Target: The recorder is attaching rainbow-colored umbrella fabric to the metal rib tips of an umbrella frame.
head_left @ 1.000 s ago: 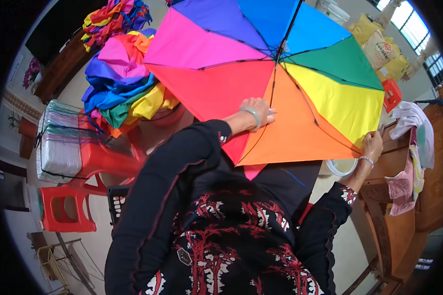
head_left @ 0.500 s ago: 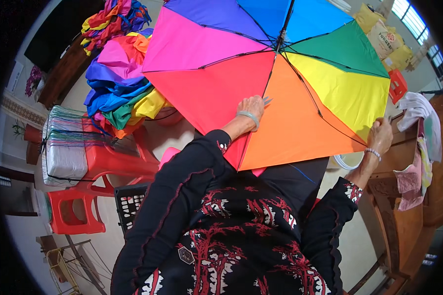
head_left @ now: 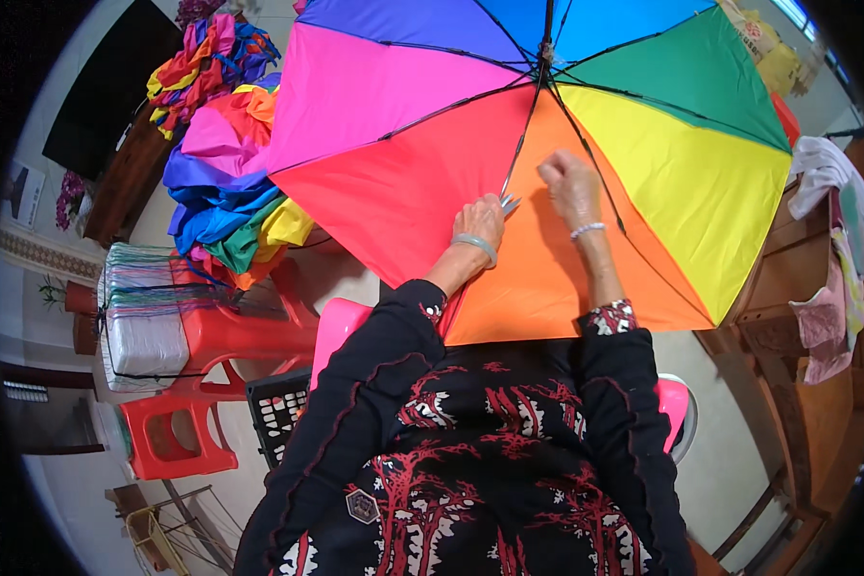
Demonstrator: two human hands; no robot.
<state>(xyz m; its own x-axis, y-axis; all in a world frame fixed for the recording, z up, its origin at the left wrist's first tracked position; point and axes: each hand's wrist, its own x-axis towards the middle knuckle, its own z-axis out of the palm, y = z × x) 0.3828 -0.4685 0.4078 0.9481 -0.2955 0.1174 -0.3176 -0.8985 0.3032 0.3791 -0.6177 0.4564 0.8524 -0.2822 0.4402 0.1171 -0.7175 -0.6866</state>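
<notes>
An open rainbow umbrella (head_left: 677, 182) lies inside up before me, its dark ribs meeting at the hub (head_left: 545, 60). My left hand (head_left: 480, 223), a pale bangle on its wrist, is closed at the border of the red and orange panels, beside a rib. Silver pointed blades of small thread snips (head_left: 511, 204) stick out from its fingers. Over the orange panel, my right hand (head_left: 572, 190) is raised with its fingers pinched together; whatever they hold is too small to make out. A beaded bracelet circles that wrist.
Piled rainbow fabric (head_left: 226, 182) lies at the left. Near it, bundled coloured threads drape over a plastic-wrapped block (head_left: 144, 336) by red stools (head_left: 178, 437). A black crate (head_left: 280, 413) sits by my left arm. Cloths (head_left: 830, 322) hang over wooden furniture at the right.
My right hand has left the umbrella's edge at the yellow-orange corner and come inward over the orange panel, near my left hand. The left hand stays by the red-orange border with the thread snips.
</notes>
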